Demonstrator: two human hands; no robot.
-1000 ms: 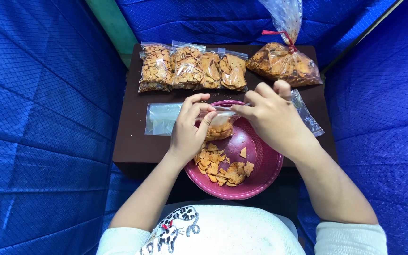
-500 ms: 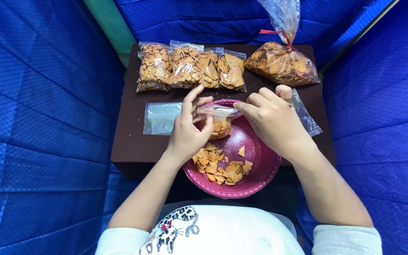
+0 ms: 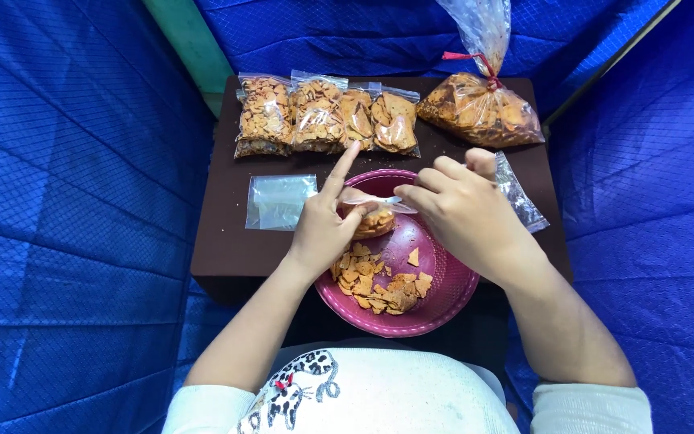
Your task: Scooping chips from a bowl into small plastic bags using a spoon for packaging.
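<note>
The small clear zip bag point(image 3: 373, 210), partly filled with orange chips, hung over the far rim of the maroon bowl point(image 3: 451, 301), pinched at its mouth between both your hands; your left hand point(image 3: 324, 227) was closed on the left end of the mouth with thumb and lower fingers, and your right hand point(image 3: 461, 213) was clamped on the right end; compared with a second before, your left index finger had lifted and straightened toward the packed bags point(image 3: 327, 115), while the bag itself had barely shifted; that suggested you were running the seal shut rather than adding more chips, though the strip was too small to read; the bag's mouth lay with its long axis left to right across the bowl, the filled belly sagging down toward you and the loose chips point(image 3: 381, 281); an empty bag point(image 3: 279, 202) lay flat just left of your hand.
</note>
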